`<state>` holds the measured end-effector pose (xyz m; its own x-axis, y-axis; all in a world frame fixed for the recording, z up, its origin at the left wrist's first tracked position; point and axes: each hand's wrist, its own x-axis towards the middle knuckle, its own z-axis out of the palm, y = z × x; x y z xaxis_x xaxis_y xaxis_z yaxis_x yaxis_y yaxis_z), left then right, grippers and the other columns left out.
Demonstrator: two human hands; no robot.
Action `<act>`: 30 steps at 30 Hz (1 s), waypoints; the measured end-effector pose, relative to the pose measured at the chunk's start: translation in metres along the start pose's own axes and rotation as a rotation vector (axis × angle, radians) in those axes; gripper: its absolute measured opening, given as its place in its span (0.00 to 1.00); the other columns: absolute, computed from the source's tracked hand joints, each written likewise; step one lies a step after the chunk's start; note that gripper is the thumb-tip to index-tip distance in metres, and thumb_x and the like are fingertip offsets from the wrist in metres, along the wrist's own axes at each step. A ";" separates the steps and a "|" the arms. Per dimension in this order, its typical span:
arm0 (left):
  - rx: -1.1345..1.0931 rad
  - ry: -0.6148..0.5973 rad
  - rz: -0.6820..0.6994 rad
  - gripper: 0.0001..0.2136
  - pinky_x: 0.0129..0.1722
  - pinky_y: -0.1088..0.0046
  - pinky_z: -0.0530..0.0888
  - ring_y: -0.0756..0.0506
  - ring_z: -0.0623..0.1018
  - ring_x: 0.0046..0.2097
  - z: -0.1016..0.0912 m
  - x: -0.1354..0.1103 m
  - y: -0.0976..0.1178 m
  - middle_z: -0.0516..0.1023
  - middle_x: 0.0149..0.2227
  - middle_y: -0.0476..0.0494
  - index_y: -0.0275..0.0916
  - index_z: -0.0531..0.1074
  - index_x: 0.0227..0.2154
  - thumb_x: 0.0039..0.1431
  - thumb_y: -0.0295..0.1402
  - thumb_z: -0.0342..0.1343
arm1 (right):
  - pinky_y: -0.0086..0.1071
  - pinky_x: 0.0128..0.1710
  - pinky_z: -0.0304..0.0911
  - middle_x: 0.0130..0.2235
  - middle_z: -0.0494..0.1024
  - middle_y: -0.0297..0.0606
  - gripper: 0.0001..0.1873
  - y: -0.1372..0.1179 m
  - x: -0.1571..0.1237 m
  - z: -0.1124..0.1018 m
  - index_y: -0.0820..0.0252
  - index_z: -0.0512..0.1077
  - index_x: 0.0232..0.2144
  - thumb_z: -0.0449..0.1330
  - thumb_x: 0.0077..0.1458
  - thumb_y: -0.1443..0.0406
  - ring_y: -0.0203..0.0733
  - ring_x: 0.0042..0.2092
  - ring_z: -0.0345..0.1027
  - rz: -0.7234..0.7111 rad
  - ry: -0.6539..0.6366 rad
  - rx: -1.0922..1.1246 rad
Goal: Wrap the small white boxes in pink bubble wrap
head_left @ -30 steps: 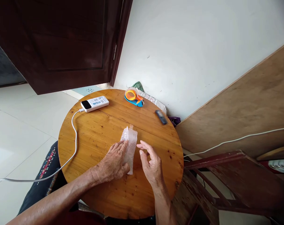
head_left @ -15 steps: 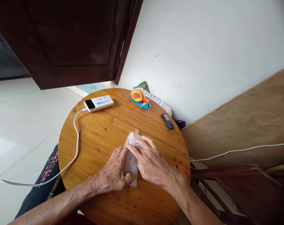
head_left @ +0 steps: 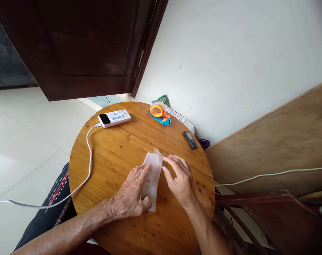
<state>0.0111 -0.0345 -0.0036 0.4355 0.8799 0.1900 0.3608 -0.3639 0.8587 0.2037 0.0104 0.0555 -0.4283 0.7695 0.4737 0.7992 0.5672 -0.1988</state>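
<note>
A folded strip of translucent bubble wrap (head_left: pixel 154 173) lies lengthwise on the round wooden table (head_left: pixel 107 159). A short piece of clear tape (head_left: pixel 156 150) sticks out past its far end. My left hand (head_left: pixel 133 191) rests on the wrap's left side, index finger stretched out and thumb apart, pressing it down. My right hand (head_left: pixel 179 177) hovers at the right edge of the wrap with nothing in it; its thumb and fingers are curved and apart. Whether its fingertips touch the edge I cannot tell. Anything inside the wrap is hidden.
An orange and blue tape dispenser (head_left: pixel 160 114) sits at the table's far edge. A white power bank (head_left: pixel 114 118) with a white cable (head_left: pixel 90 156) is at the far left. A dark blurred object (head_left: pixel 190 140) lies at the right. A wooden chair (head_left: pixel 256 202) stands beside the table.
My right hand has come off the top of the wrap and moved right, its fingers opening. The wrap's far end now lies flatter and wider. My left hand has stayed in place.
</note>
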 end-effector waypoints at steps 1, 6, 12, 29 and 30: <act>0.008 0.013 0.011 0.45 0.64 0.48 0.56 0.33 0.57 0.66 0.000 -0.001 0.001 0.57 0.65 0.29 0.32 0.44 0.67 0.42 0.27 0.52 | 0.43 0.49 0.65 0.44 0.79 0.42 0.13 -0.001 -0.009 -0.002 0.57 0.73 0.47 0.55 0.62 0.70 0.47 0.48 0.70 0.021 0.021 0.040; 0.046 0.049 0.034 0.44 0.60 0.47 0.61 0.34 0.65 0.57 -0.002 -0.002 0.006 0.65 0.57 0.34 0.37 0.46 0.67 0.43 0.27 0.51 | 0.45 0.51 0.64 0.43 0.81 0.39 0.15 -0.012 -0.032 0.006 0.54 0.73 0.47 0.53 0.61 0.71 0.48 0.52 0.69 0.029 -0.004 0.146; 0.033 0.012 -0.019 0.44 0.57 0.49 0.64 0.36 0.67 0.52 -0.002 -0.001 0.003 0.68 0.52 0.36 0.36 0.46 0.67 0.43 0.28 0.52 | 0.44 0.51 0.63 0.44 0.81 0.40 0.17 -0.010 -0.027 0.026 0.55 0.74 0.47 0.52 0.60 0.73 0.48 0.55 0.67 0.032 -0.060 0.140; 0.160 0.008 0.202 0.25 0.55 0.54 0.63 0.36 0.70 0.54 -0.009 0.002 0.012 0.77 0.50 0.40 0.37 0.73 0.48 0.43 0.26 0.51 | 0.40 0.42 0.70 0.45 0.80 0.46 0.17 0.014 -0.024 0.040 0.60 0.73 0.46 0.58 0.57 0.59 0.45 0.41 0.75 0.531 0.103 0.365; 0.155 0.004 0.196 0.25 0.55 0.54 0.64 0.36 0.70 0.54 -0.009 0.002 0.012 0.77 0.50 0.39 0.37 0.73 0.48 0.43 0.26 0.50 | 0.38 0.38 0.70 0.43 0.80 0.46 0.20 0.018 -0.021 0.041 0.61 0.72 0.47 0.60 0.55 0.57 0.44 0.37 0.75 0.627 0.074 0.398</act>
<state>0.0091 -0.0342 0.0117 0.5062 0.7893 0.3476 0.3920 -0.5696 0.7224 0.2099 0.0160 0.0068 0.0987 0.9698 0.2231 0.6650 0.1026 -0.7398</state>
